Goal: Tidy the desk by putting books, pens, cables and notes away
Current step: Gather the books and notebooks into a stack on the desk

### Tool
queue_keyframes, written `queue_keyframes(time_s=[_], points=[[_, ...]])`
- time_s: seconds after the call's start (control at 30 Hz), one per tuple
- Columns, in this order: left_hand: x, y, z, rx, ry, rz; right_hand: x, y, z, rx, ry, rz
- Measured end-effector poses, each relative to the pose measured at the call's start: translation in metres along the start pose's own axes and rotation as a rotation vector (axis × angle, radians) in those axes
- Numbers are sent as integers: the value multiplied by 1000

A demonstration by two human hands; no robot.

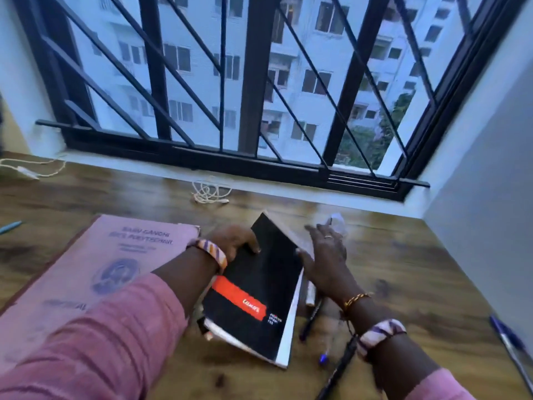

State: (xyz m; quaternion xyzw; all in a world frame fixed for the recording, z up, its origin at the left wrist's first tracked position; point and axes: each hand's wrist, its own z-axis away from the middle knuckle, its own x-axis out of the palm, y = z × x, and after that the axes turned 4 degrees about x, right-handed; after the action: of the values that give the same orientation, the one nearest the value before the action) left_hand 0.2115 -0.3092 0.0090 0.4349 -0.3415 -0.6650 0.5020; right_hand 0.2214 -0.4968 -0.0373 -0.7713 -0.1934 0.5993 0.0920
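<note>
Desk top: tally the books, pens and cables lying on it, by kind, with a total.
Books: 2, pink softcover book, black notebook with red band
Pens: 5, teal pen, blue pen, dark pen, black pen, blurred blue-tipped pen
Cables: 2, coiled white cable, loose white cable
Total: 9

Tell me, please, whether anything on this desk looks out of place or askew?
Yes. The black notebook sits tilted, held by both the left hand and right hand. Pens lie scattered beside it, and a loose white cable is tangled near the window.
</note>
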Motion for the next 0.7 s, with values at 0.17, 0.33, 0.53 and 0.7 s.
queue_keyframes(time_s=[0.17,0.33,0.53,0.7], points=[[-79,29,25,226,-55,356,-6,-72,-4,130,-78,-911],[-182,19,50,321,216,290,-2,-174,-11,59,-353,-1333],[-243,-72,54,54,314,-195,81,-251,-1,286,-371,-1230],[-264,-117,37,6,281,-415,108,-270,21,313,-479,-1134]])
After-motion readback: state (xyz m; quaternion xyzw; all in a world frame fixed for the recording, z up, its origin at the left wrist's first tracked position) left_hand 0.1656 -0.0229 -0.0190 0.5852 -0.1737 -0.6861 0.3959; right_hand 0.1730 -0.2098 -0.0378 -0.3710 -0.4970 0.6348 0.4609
